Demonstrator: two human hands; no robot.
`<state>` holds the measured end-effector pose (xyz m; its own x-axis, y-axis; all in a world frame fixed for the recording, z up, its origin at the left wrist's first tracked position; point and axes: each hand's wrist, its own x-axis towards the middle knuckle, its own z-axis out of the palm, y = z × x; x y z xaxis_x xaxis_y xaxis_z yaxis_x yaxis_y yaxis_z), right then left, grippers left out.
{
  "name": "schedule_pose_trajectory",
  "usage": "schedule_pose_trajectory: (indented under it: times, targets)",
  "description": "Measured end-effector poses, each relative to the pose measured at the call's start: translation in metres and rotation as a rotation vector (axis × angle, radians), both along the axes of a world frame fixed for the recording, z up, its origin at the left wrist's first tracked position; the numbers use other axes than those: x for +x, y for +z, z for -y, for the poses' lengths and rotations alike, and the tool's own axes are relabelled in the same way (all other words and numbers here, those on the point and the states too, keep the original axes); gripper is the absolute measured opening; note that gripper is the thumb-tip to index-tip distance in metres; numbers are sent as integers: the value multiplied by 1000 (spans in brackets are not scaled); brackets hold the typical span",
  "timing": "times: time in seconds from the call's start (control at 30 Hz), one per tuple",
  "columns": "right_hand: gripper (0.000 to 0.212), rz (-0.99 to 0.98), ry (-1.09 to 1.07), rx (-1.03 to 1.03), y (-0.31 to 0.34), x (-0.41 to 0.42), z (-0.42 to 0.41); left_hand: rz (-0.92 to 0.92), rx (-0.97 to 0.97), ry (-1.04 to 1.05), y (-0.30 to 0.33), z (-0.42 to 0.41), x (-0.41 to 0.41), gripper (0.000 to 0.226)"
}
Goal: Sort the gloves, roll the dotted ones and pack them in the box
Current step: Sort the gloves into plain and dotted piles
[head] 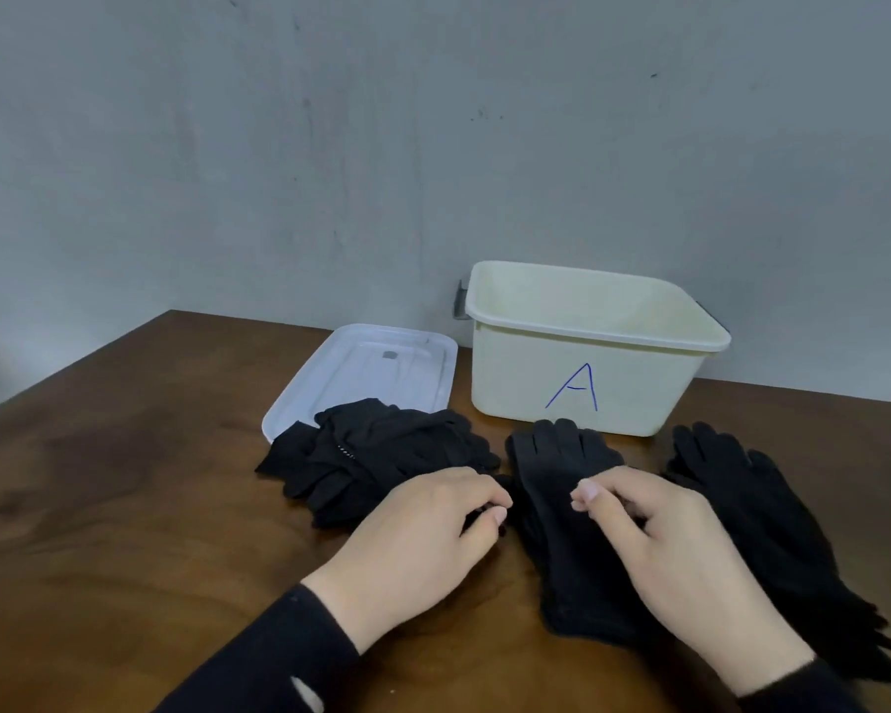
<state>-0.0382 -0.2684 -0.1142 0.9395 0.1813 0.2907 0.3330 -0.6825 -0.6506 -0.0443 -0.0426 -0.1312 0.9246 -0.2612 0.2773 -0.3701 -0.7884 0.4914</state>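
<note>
A cream plastic box [577, 388] marked with a blue "A" stands open at the back of the table. A heap of black gloves [381, 450] lies left of centre, with a few white dots showing on one. A flat black glove [561, 455] lies in the middle, fingers toward the box. Another black glove stack [772, 522] lies at the right. My left hand [423, 537] pinches black fabric at the flat glove's left edge. My right hand [659, 537] rests on that same glove with fingers curled; its grip is unclear.
The white lid [361, 367] of the box lies upside down to the left of the box, partly under the glove heap. A grey wall stands right behind the box. The brown wooden table [124, 481] extends to the left.
</note>
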Motion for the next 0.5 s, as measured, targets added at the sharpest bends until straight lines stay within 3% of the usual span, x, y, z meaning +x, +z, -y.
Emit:
schedule_pose_trajectory:
  times: [0.07,0.17,0.27,0.37,0.5]
  targets:
    - [21,-80,30,-26,-13,6,-7,48,-34,52,5,-6,2,24]
    - [21,-112,34,10,-17,7,-6,185,-76,299,11,-24,14,23]
    - [19,-126,26,13,-16,6,-6,124,40,502,9,-47,27,31]
    - [19,-138,32,14,-16,6,-7,-17,122,518,1,-56,32,25]
    - [20,-143,37,35,-14,4,-7,50,68,527,-1,-53,34,6]
